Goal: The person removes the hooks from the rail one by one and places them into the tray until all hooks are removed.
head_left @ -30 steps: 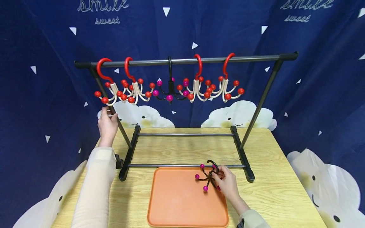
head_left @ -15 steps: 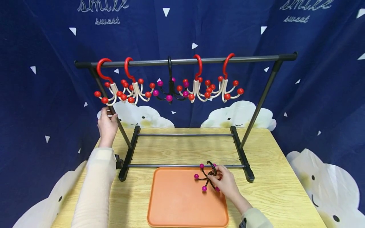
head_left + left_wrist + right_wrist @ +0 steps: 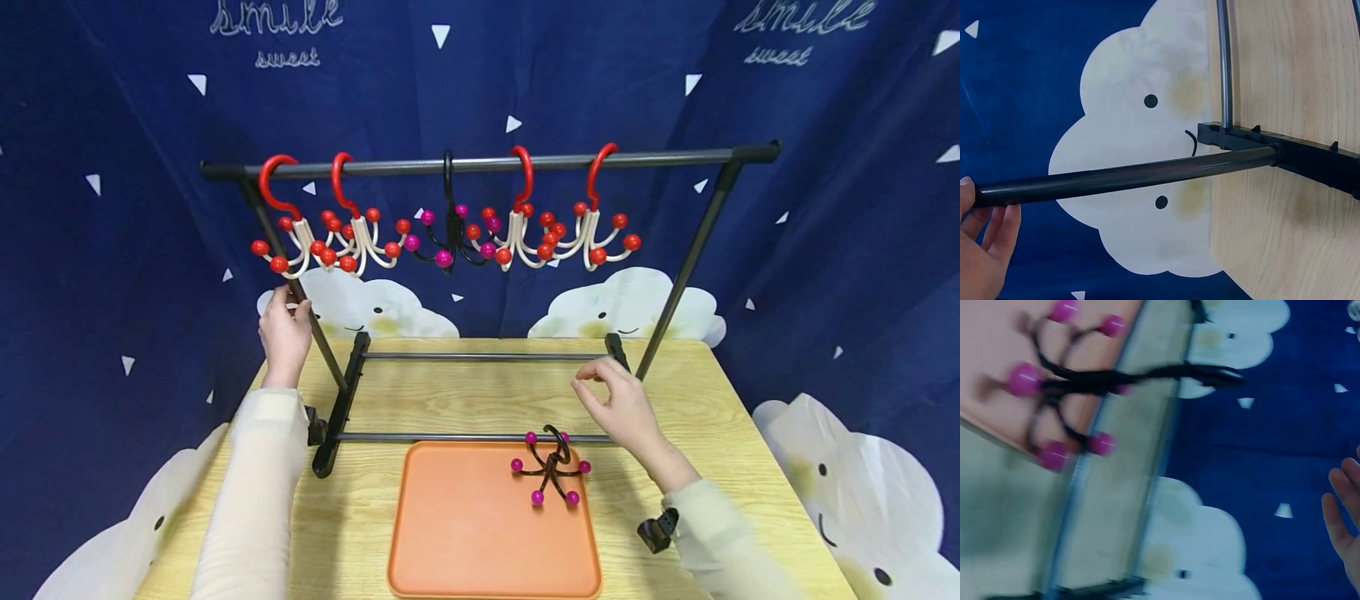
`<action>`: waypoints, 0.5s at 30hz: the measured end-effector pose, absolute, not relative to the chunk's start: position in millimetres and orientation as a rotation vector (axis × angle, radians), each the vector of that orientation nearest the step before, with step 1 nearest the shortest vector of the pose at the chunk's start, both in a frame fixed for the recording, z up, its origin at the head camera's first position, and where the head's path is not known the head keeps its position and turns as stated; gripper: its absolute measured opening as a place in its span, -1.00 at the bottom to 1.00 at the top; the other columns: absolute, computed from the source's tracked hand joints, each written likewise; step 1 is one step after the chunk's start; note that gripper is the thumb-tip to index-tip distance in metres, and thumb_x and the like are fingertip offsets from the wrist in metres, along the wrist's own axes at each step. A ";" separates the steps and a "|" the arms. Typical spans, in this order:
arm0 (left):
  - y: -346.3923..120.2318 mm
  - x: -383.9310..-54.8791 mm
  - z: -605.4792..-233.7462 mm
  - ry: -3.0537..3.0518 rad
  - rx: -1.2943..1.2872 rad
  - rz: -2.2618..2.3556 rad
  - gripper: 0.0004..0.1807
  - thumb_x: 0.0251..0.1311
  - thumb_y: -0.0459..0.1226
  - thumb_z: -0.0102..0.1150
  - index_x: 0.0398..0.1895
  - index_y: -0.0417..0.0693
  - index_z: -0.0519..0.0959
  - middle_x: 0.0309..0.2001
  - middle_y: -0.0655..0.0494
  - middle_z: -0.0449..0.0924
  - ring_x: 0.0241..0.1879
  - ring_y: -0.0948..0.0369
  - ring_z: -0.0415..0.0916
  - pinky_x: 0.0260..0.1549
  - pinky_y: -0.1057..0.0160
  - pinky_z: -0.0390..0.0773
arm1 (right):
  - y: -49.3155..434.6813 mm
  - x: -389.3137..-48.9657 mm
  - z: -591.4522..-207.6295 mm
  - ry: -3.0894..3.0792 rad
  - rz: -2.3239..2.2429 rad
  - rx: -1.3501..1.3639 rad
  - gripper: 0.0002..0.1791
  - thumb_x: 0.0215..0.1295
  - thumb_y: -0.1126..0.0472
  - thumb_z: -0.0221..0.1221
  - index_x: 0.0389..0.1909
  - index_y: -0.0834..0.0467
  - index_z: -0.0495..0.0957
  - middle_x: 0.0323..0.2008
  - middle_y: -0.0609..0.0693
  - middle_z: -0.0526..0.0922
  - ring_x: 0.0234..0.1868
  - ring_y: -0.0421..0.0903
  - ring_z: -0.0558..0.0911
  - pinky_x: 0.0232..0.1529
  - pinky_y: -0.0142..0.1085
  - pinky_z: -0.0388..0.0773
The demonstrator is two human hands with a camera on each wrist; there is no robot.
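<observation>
My left hand [image 3: 285,337] grips the left upright post [image 3: 320,337] of a black metal rack. In the left wrist view, its thumb and fingers [image 3: 1007,234] lie on opposite sides of that post [image 3: 1122,179]. My right hand [image 3: 621,408] hangs in the air near the rack's right foot, thumb and fingers loosely bent around nothing. A black octopus hanger [image 3: 552,468] with magenta ball tips stands on the orange tray [image 3: 465,533], hook upward, below and left of the right hand. Blurred in the right wrist view, this hanger [image 3: 1088,381] is well apart from the fingers [image 3: 1335,522].
From the rack's top rail [image 3: 480,163] hang several octopus hangers: red-hooked white ones, such as the rightmost [image 3: 592,225], and a black one [image 3: 454,229] in the middle. Low crossbars join the rack's feet on the wooden table [image 3: 720,467]. A blue curtain [image 3: 480,83] stands behind.
My right hand has let go of the black hanger on the tray and moved up and to the right. The left hand stays on the post.
</observation>
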State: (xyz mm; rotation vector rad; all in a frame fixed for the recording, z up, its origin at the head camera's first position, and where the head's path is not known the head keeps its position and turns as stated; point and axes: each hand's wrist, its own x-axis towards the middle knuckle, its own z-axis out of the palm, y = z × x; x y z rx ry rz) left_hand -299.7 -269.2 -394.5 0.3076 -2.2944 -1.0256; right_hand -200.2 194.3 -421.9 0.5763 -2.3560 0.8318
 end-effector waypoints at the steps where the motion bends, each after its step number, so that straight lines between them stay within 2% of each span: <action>1: -269.1 -299.5 -394.1 -2.292 0.308 -1.025 -0.72 0.25 -0.25 0.01 0.00 -0.14 0.41 -0.07 -0.12 0.55 -0.11 -0.05 0.54 -0.06 -0.05 0.40 | 194.8 -203.8 -413.9 -2.307 0.834 0.594 -0.93 0.09 0.22 0.22 -0.39 0.09 0.54 -0.38 -0.10 0.58 -0.34 -0.15 0.57 -0.35 -0.31 0.48; 8: -267.3 -297.8 -391.6 -2.283 0.346 -1.046 -0.72 0.24 -0.26 0.02 -0.01 -0.12 0.42 -0.07 -0.11 0.56 -0.12 -0.05 0.56 -0.10 -0.02 0.43 | 194.6 -223.2 -352.9 -2.037 0.854 0.616 -0.97 0.05 0.37 0.18 -0.49 0.19 0.54 -0.47 0.00 0.58 -0.41 -0.11 0.53 -0.28 -0.50 0.39; 15: -265.7 -297.8 -390.9 -2.286 0.367 -1.052 -0.73 0.23 -0.27 0.02 -0.02 -0.12 0.43 -0.08 -0.08 0.57 -0.13 -0.03 0.57 -0.11 -0.01 0.43 | 192.2 -240.6 -294.8 -1.936 0.847 0.534 -0.86 0.14 0.27 0.13 -0.48 0.29 0.56 -0.45 0.11 0.59 -0.39 -0.05 0.55 -0.24 -0.56 0.37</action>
